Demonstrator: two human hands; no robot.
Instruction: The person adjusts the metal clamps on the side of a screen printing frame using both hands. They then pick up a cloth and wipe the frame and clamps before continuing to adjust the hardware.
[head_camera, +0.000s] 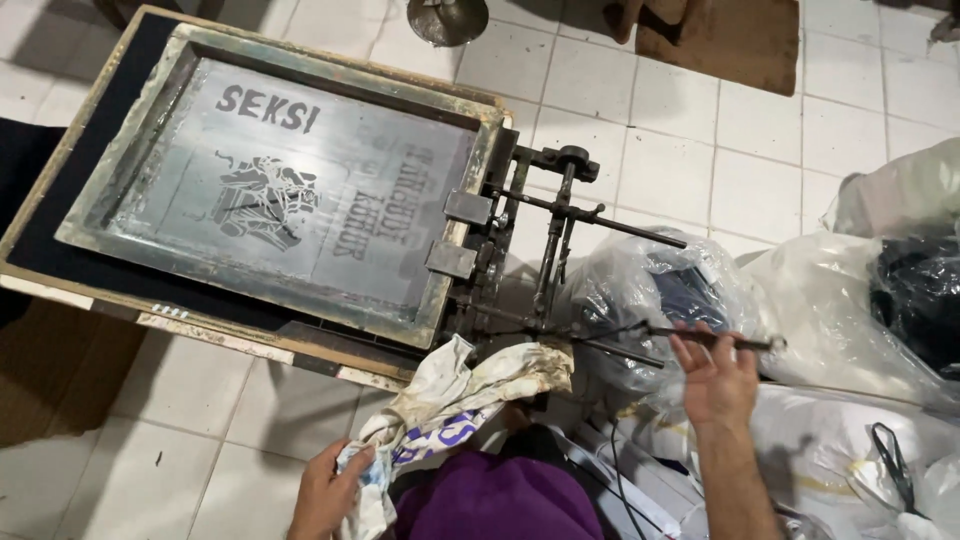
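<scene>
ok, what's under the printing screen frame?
A black sheet lies on a wooden board under the screen frame, showing along the left edge. The frame and its mesh cover the rest.

Even, fairly bright overhead light falls on the white floor tiles (660, 130). The printing screen frame (270, 190) shows a soft grey sheen on its mesh. Beside the frame, clear plastic bags (830, 290) catch white glare. Left of the frame lies deep shadow. Focus is sharp, with slight bending at the edges.
</scene>
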